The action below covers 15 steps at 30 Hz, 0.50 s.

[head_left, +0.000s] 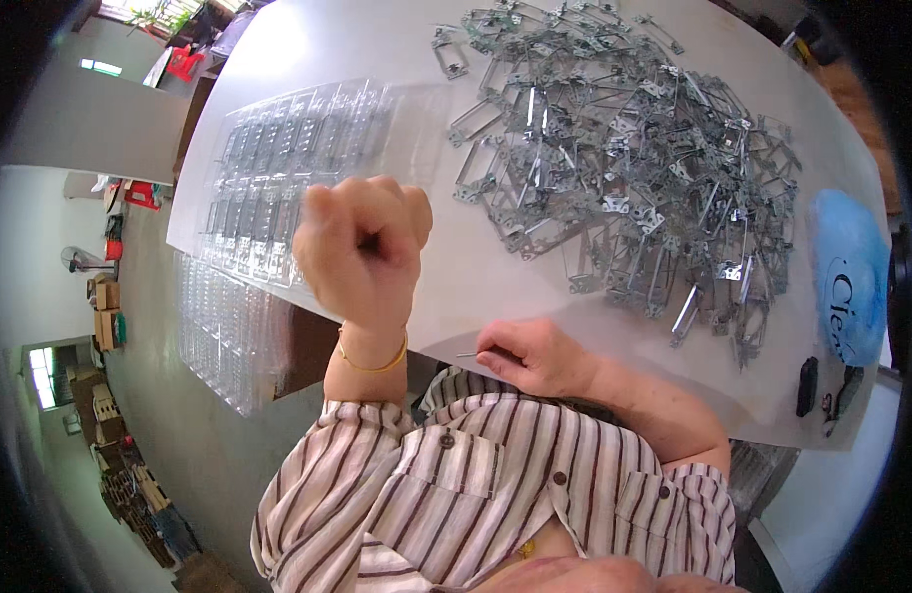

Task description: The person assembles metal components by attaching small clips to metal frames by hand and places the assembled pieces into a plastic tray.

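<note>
My left hand (pixel 362 247) is raised over the near left part of the table, its fingers curled into a fist. Whatever is inside it, if anything, is hidden. Behind it lies a clear plastic tray (pixel 307 128) with rows of compartments, some holding dark metal parts. At the table's near edge, close to my body, my right hand (pixel 540 358) pinches a thin metal rod (pixel 465 355) whose end sticks out to the left. Beyond the right hand spreads a large heap of small silvery metal brackets (pixel 614 148).
More clear trays (pixel 228 336) are stacked lower, beside the table's left edge. A blue plastic bag (pixel 851 277) lies at the right edge, with a black object (pixel 807 385) near it. Cardboard boxes (pixel 107 311) and a fan (pixel 80 260) stand farther left.
</note>
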Motion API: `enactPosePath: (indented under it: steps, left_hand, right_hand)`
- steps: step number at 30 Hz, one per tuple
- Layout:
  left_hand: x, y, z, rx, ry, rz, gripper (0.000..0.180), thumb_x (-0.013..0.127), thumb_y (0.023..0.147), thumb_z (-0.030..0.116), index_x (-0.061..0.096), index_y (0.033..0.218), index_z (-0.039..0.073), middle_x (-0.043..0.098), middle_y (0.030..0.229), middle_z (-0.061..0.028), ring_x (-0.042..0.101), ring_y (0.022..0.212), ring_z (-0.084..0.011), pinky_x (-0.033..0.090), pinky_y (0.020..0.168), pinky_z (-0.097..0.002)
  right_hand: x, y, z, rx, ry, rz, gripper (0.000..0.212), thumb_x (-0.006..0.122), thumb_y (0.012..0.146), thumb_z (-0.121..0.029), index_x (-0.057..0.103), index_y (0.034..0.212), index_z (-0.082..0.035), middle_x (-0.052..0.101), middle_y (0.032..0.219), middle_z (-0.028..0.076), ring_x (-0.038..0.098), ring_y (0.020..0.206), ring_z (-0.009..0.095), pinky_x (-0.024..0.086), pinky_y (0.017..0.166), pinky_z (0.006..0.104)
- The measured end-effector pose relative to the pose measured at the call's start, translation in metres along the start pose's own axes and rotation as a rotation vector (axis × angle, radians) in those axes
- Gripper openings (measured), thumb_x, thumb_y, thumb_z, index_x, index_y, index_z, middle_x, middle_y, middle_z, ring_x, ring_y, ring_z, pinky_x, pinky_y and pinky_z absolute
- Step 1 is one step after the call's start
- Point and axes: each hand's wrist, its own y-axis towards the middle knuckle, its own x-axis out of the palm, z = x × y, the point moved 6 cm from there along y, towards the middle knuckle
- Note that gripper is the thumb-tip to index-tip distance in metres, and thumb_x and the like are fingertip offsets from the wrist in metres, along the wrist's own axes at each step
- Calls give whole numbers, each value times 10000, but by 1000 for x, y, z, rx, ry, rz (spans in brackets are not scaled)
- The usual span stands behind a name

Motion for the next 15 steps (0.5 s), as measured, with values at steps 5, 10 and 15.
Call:
enactPosePath:
  steps: [5, 10, 15]
  left_hand:
    - [-8, -6, -44, -319, 479, 134, 296, 586, 1019, 169, 591, 771, 8, 555, 631, -31, 412, 520, -60, 327, 482, -236]
    - [5, -4, -62, -85, 904, -17, 101, 724, 912, 49, 633, 893, 9, 573, 763, 3, 493, 637, -52, 409, 550, -215]
    - [24, -6, -69, -29, 1002, -144, 94, 746, 871, 32, 657, 898, 20, 614, 778, -49, 538, 617, -103, 457, 567, -248]
  right_hand:
    - [-3, -2, -1, -44, -70, 29, 132, 663, 943, -154, 642, 999, -36, 660, 827, 143, 656, 724, 291, 520, 661, 370]
    - [-4, 0, -5, -63, -33, 11, 158, 639, 954, -196, 613, 996, -46, 659, 852, 166, 655, 777, 355, 522, 690, 425]
    - [-4, -2, 0, -78, -8, 35, 135, 638, 944, -182, 621, 998, -60, 658, 831, 157, 656, 768, 367, 527, 691, 432]
